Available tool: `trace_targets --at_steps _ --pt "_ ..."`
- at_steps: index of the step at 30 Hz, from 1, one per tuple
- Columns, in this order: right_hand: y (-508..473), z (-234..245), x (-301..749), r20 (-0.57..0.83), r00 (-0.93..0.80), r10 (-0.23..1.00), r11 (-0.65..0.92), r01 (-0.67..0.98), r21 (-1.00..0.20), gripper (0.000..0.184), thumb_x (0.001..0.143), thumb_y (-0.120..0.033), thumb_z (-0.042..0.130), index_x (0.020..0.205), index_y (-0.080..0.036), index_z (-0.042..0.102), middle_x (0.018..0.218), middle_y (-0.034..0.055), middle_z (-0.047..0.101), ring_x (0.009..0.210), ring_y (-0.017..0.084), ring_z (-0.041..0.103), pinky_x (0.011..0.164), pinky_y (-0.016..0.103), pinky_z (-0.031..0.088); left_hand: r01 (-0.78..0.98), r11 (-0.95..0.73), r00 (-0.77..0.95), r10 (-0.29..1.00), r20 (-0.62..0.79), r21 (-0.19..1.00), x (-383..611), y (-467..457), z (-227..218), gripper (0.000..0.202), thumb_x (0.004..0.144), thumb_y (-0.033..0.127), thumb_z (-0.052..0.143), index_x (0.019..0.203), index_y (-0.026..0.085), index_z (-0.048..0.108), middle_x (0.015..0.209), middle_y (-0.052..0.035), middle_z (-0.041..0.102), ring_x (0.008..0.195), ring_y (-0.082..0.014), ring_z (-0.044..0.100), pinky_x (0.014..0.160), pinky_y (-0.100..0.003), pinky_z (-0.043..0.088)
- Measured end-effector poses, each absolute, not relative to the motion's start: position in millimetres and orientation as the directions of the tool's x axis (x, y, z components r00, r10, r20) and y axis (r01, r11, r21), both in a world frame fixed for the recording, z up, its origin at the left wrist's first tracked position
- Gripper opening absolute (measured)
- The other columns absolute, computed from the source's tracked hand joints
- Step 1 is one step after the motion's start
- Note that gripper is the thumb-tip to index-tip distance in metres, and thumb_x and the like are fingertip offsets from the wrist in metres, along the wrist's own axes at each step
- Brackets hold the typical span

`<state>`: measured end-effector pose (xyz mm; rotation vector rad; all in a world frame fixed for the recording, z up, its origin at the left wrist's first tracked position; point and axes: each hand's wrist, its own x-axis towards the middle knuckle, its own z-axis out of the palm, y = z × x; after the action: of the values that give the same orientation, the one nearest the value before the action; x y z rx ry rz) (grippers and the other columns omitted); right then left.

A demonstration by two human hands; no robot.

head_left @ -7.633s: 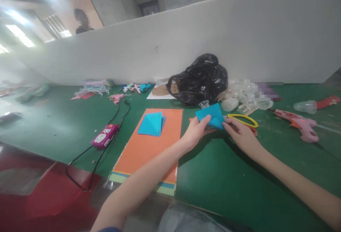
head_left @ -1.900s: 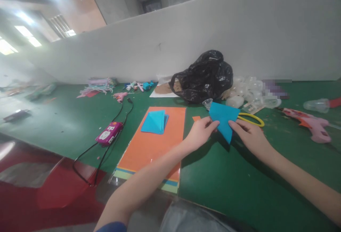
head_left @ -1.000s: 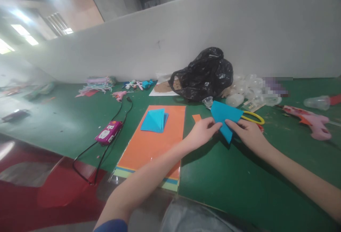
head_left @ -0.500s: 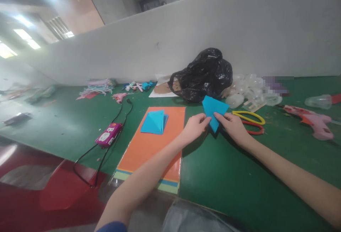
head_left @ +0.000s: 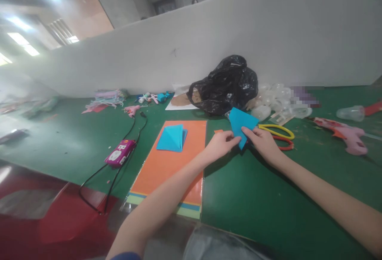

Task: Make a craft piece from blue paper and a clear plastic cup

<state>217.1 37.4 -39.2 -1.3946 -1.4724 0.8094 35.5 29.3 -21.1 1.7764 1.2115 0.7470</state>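
Between my two hands a piece of folded blue paper (head_left: 241,121) is held above the green table, its narrow end pointing down. My left hand (head_left: 222,144) pinches its lower left edge between thumb and fingers. On the other side, my right hand (head_left: 262,140) grips the lower right edge, thumb on the front face. Fingers behind the paper are hidden. Another folded blue paper (head_left: 170,137) lies on a stack of coloured sheets (head_left: 176,172), orange on top, left of my hands.
Behind the hands sits a black plastic bag (head_left: 229,85). Yellow and red loops (head_left: 279,132) lie just right of my right hand. Farther right is a pink glue gun (head_left: 343,132); clear plastic pieces (head_left: 273,101) are at the back. A purple box with a black cord (head_left: 119,153) rests at left.
The folded blue paper has tilted slightly and its top has shifted a little right. Both hands still pinch it. A small orange bit now shows beside my left hand.
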Motion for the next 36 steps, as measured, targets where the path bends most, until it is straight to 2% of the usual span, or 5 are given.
trace_targets --at_steps 13,20,23,28,36 --pt "36.2 -38.0 217.9 0.159 0.073 0.985 0.13 0.308 -0.942 0.069 0.068 -0.09 0.066 0.048 -0.028 0.044 0.047 -0.0037 0.042 0.05 0.016 0.043 0.053 0.032 0.036 0.442 -0.171 0.372 0.928 -0.007 0.881 36.5 30.7 -23.0 0.042 0.097 0.045 0.06 0.064 0.022 0.045 0.062 0.0046 0.05 0.065 -0.0141 0.048 0.066 -0.03 0.036" --pt "38.3 -41.0 218.3 0.145 0.104 0.984 0.114 0.258 -0.959 0.067 0.07 -0.089 0.065 0.051 -0.027 0.049 0.05 -0.0026 0.049 0.052 0.016 0.044 0.053 0.032 0.036 0.453 -0.223 0.426 0.905 0.01 0.863 39.2 26.6 -29.4 0.013 0.097 0.033 0.06 0.098 0.02 0.061 0.089 0.0 0.066 0.082 -0.0171 0.06 0.075 -0.029 0.044" --pt "37.6 -40.7 218.0 0.144 0.108 0.984 0.114 0.244 -0.963 0.068 0.069 -0.088 0.067 0.051 -0.028 0.042 0.049 -0.0039 0.045 0.051 0.016 0.043 0.053 0.032 0.036 0.461 -0.231 0.421 0.907 0.017 0.857 38.7 24.2 -25.4 0.019 0.098 0.037 0.06 0.091 0.02 0.061 0.084 0.0011 0.065 0.078 -0.0164 0.058 0.073 -0.029 0.042" --pt "38.0 -41.1 218.4 0.141 0.11 0.984 0.112 0.239 -0.965 0.068 0.068 -0.088 0.069 0.051 -0.028 0.042 0.049 -0.0042 0.045 0.051 0.016 0.044 0.053 0.032 0.037 0.481 -0.206 0.405 0.914 -0.008 0.852 36.4 22.7 -20.9 0.033 0.096 0.043 0.062 0.074 0.021 0.053 0.071 0.0036 0.058 0.069 -0.0142 0.053 0.066 -0.028 0.038" --pt "40.4 -45.6 220.9 0.142 0.106 0.984 0.112 0.251 -0.961 0.07 0.069 -0.093 0.063 0.052 -0.026 0.052 0.051 -0.0011 0.053 0.054 0.019 0.047 0.055 0.034 0.038 0.491 -0.319 0.472 0.879 0.06 0.81 36.7 25.4 -30.2 0.035 0.101 0.042 0.053 0.073 0.022 0.049 0.074 0.0016 0.062 0.072 -0.0163 0.057 0.069 -0.03 0.038"
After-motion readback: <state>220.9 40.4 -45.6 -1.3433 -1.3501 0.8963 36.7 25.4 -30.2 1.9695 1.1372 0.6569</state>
